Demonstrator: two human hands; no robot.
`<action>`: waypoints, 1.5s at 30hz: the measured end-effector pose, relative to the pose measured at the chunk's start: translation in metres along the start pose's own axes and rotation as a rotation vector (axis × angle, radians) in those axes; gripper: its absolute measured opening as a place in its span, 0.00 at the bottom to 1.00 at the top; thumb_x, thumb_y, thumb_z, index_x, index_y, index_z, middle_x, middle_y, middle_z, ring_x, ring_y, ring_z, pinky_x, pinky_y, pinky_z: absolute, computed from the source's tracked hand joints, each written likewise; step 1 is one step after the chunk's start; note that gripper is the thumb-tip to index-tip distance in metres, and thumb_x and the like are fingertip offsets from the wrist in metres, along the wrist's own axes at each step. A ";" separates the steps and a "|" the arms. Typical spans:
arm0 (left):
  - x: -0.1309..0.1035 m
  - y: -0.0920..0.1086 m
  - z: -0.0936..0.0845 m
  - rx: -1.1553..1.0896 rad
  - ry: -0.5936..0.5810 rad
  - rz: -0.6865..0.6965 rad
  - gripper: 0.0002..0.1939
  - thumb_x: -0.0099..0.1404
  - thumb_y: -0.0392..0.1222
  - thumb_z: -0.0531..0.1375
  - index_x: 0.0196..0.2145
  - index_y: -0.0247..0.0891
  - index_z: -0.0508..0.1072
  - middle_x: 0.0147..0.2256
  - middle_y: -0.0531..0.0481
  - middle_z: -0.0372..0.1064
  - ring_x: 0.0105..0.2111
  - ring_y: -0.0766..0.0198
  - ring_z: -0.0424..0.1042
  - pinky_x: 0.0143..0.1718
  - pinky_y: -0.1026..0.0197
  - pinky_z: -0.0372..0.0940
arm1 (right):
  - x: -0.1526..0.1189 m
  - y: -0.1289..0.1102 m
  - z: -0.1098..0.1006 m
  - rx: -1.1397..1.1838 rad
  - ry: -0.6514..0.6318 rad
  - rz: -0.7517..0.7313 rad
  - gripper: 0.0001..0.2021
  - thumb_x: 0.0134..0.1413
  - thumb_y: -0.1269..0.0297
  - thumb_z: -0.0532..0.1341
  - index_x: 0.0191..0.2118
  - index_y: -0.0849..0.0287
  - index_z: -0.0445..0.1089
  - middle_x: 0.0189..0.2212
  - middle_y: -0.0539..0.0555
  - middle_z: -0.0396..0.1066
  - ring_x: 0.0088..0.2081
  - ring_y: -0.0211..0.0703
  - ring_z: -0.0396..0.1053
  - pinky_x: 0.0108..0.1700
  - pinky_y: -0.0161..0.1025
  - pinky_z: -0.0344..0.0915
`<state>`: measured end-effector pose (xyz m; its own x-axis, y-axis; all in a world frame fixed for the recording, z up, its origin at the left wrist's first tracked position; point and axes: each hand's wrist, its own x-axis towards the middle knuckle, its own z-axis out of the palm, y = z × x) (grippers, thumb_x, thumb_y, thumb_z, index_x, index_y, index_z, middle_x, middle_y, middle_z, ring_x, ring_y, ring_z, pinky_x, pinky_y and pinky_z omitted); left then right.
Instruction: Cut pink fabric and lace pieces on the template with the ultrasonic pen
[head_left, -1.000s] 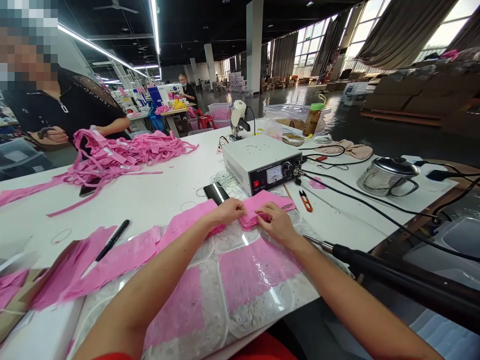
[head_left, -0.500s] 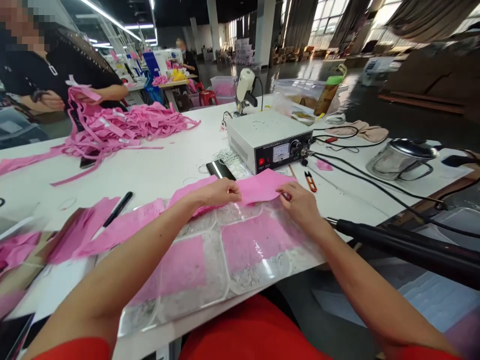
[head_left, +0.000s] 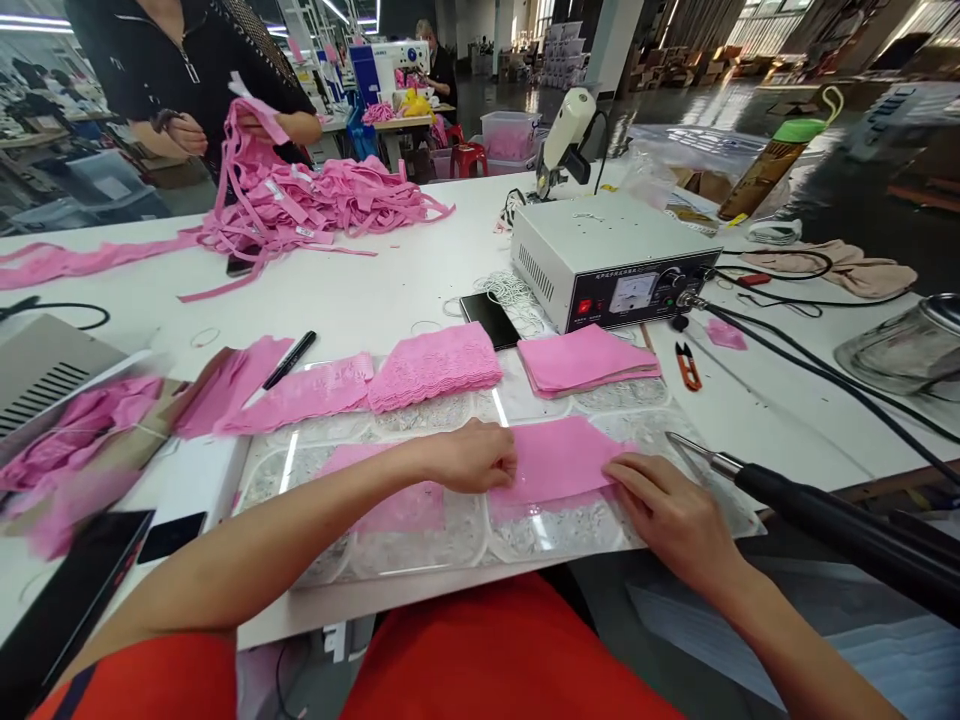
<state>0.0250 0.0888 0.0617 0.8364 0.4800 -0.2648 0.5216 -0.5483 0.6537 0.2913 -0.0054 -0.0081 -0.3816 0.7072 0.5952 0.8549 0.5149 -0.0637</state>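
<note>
Where a pink panel (head_left: 559, 460) overlies the clear mat (head_left: 420, 552), left hand (head_left: 474, 456) and right hand (head_left: 675, 510) pinch opposite ends, seemingly for flatness; pink stack (head_left: 585, 358) beyond, within reach.

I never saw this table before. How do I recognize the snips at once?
On the white table, find the pale metal box with a dial on its black front panel. In front of its right side, the snips lie between a folded pink stack and a small pink scrap. They are orange and black, while both neighbours are pink.
</note>
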 end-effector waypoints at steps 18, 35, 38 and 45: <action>-0.008 0.008 0.001 0.171 -0.063 -0.054 0.08 0.62 0.29 0.58 0.27 0.37 0.73 0.33 0.52 0.68 0.39 0.62 0.68 0.48 0.57 0.56 | -0.006 0.001 0.001 0.091 0.065 0.070 0.12 0.58 0.77 0.56 0.44 0.57 0.72 0.37 0.56 0.74 0.40 0.43 0.73 0.41 0.39 0.72; 0.003 0.012 0.004 0.299 0.000 -0.041 0.09 0.62 0.32 0.54 0.27 0.37 0.72 0.32 0.50 0.69 0.35 0.61 0.69 0.46 0.54 0.59 | -0.016 0.008 -0.004 0.097 0.130 0.324 0.07 0.59 0.73 0.58 0.41 0.57 0.71 0.37 0.56 0.74 0.38 0.42 0.75 0.41 0.40 0.73; 0.003 0.013 0.003 0.303 -0.014 -0.048 0.09 0.62 0.33 0.54 0.28 0.37 0.72 0.32 0.50 0.69 0.35 0.61 0.69 0.46 0.54 0.59 | -0.014 0.007 -0.004 0.103 0.128 0.333 0.07 0.59 0.72 0.57 0.40 0.56 0.71 0.36 0.55 0.74 0.38 0.42 0.75 0.40 0.40 0.73; 0.005 0.018 -0.002 0.293 -0.045 -0.087 0.09 0.63 0.34 0.55 0.28 0.38 0.73 0.32 0.49 0.70 0.36 0.60 0.70 0.47 0.54 0.60 | -0.010 0.009 -0.005 0.103 0.137 0.337 0.07 0.60 0.72 0.56 0.39 0.56 0.71 0.36 0.55 0.74 0.37 0.42 0.75 0.39 0.40 0.73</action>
<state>0.0381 0.0822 0.0739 0.7899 0.5061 -0.3462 0.6121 -0.6838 0.3971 0.3042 -0.0102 -0.0103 -0.0287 0.7772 0.6286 0.8817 0.3160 -0.3504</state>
